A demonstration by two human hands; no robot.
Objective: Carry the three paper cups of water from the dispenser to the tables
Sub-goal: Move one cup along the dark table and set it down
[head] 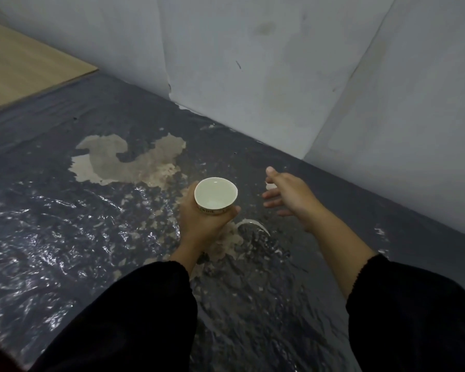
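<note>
My left hand (202, 218) is wrapped around a white paper cup (215, 196) held upright in front of me, above the floor. The cup's mouth faces up and its pale inside shows; green print runs along its lower side. My right hand (287, 193) hovers to the right of the cup, apart from it, fingers spread and holding nothing. Both forearms wear black sleeves. No dispenser and no other cups are in view.
A dark grey glossy floor (65, 237) with worn beige patches (124, 159) lies below. A pale grey wall (253, 63) with a corner runs across the back and right. The corner of a light wooden tabletop (19, 65) shows at the upper left.
</note>
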